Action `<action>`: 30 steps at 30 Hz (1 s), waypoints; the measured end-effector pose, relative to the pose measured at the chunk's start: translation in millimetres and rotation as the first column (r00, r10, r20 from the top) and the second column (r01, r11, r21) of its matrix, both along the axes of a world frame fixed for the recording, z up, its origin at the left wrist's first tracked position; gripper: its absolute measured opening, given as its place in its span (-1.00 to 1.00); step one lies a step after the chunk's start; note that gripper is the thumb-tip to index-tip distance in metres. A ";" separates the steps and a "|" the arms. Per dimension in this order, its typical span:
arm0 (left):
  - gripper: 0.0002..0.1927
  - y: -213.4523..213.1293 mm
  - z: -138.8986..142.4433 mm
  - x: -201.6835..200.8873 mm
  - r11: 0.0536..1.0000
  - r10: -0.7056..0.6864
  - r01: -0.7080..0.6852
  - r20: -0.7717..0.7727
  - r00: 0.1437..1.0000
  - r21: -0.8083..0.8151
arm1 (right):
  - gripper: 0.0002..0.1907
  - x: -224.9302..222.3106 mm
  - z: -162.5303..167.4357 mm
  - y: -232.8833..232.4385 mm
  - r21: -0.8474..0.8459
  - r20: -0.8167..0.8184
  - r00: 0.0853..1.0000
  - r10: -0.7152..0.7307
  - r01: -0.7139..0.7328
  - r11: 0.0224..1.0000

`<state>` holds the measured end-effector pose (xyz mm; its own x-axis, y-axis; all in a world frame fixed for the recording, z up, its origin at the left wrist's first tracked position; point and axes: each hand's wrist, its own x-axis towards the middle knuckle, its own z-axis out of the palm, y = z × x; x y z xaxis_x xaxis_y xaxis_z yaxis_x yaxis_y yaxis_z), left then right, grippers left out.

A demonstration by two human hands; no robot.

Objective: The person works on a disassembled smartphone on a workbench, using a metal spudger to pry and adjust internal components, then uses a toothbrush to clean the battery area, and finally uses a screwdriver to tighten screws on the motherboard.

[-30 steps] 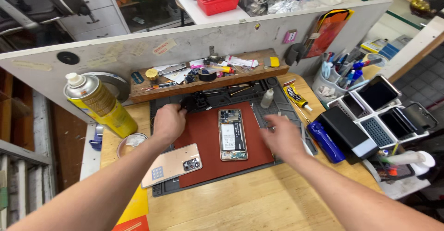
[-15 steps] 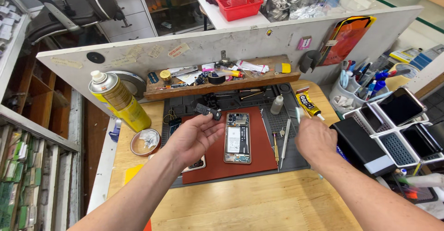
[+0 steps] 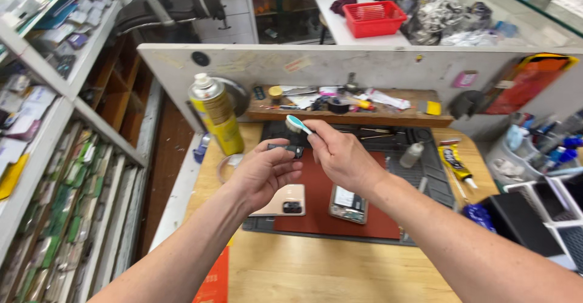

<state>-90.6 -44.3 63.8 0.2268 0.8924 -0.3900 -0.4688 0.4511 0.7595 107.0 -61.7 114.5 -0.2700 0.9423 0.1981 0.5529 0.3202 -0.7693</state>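
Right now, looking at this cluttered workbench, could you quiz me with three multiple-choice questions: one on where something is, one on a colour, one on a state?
1. Where does the opened phone lie?
A. on the red mat
B. on the wooden shelf
C. in the basket

2. What colour is the basket behind the partition?
A. blue
B. red
C. green

3. What is the right hand doing?
A. resting flat on the table
B. holding a small brush
C. gripping the spray can

Answers:
1. A, the phone with its insides showing rests on the red mat, beside the pink phone back.
2. B, the basket's mesh walls are plainly red.
3. B, its fingers pinch the brush above the small dark part held by the left hand; the yellow spray can stands untouched.
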 end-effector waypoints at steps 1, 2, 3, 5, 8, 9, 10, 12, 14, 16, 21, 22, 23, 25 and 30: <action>-0.80 -0.9 -0.8 -10.3 1.000 0.014 -0.014 0.011 1.000 -0.017 | -0.65 -12.0 2.7 5.8 0.092 0.007 0.999 0.046 -0.047 0.995; -0.83 0.3 -1.3 -20.9 0.999 0.028 -0.028 0.024 0.999 -0.027 | -0.63 -24.6 6.5 13.7 0.190 0.018 0.995 0.093 -0.095 0.977; -0.84 2.0 -2.4 -30.8 0.999 0.040 -0.038 0.038 0.999 -0.039 | -0.62 -36.5 10.4 21.3 0.283 0.033 0.990 0.136 -0.140 0.949; -0.83 4.4 -7.1 -50.1 0.997 0.056 -0.051 0.071 0.996 -0.063 | -0.60 -62.3 17.2 41.2 0.284 0.112 0.985 0.131 -0.158 0.946; -0.83 11.9 -12.0 -72.4 0.987 0.105 -0.093 0.091 0.990 -0.129 | -0.57 -99.3 33.1 74.5 0.378 0.167 0.973 0.158 -0.212 0.901; -0.84 11.3 -13.9 -78.8 0.981 0.122 -0.106 0.092 0.988 -0.164 | -0.56 -109.7 35.8 80.4 0.416 0.173 0.970 0.171 -0.229 0.880; -0.83 10.0 -15.5 -85.3 0.977 0.123 -0.105 0.087 0.989 -0.183 | -0.55 -118.9 37.9 84.7 0.392 0.209 0.966 0.151 -0.225 0.892; -0.81 10.7 -14.9 -93.6 0.973 0.114 -0.093 0.088 0.990 -0.211 | -0.54 -129.8 45.0 91.5 0.356 0.291 0.951 0.102 -0.207 0.912; -0.77 13.2 -11.1 -99.7 0.966 0.098 -0.068 0.112 0.989 -0.249 | -0.55 -135.4 50.7 91.8 0.335 0.348 0.934 0.081 -0.204 0.920; -0.76 14.7 -6.6 -103.4 0.959 0.082 -0.041 0.139 0.987 -0.280 | -0.57 -139.2 55.8 89.3 0.292 0.419 0.907 0.036 -0.172 0.941; -0.81 14.9 3.6 -105.7 0.936 0.070 -0.016 0.143 0.987 -0.352 | -0.64 -146.2 63.4 75.2 0.305 0.504 0.861 -0.071 -0.100 0.947; -0.80 16.0 5.5 -105.5 0.930 0.062 0.000 0.156 0.986 -0.369 | -0.64 -147.7 64.6 73.6 0.300 0.507 0.858 -0.082 -0.086 0.950; -0.79 15.9 7.2 -105.0 0.922 0.054 0.014 0.167 0.985 -0.386 | -0.64 -149.0 65.0 71.2 0.295 0.508 0.857 -0.092 -0.072 0.953; -0.78 13.7 9.0 -103.4 0.906 0.054 0.021 0.164 0.985 -0.422 | -0.64 -150.2 64.9 67.5 0.286 0.508 0.855 -0.100 -0.058 0.956; -0.84 12.3 11.6 -104.5 0.893 0.049 0.023 0.149 0.988 -0.449 | -0.63 -151.1 62.3 70.4 0.277 0.503 0.858 -0.106 -0.044 0.960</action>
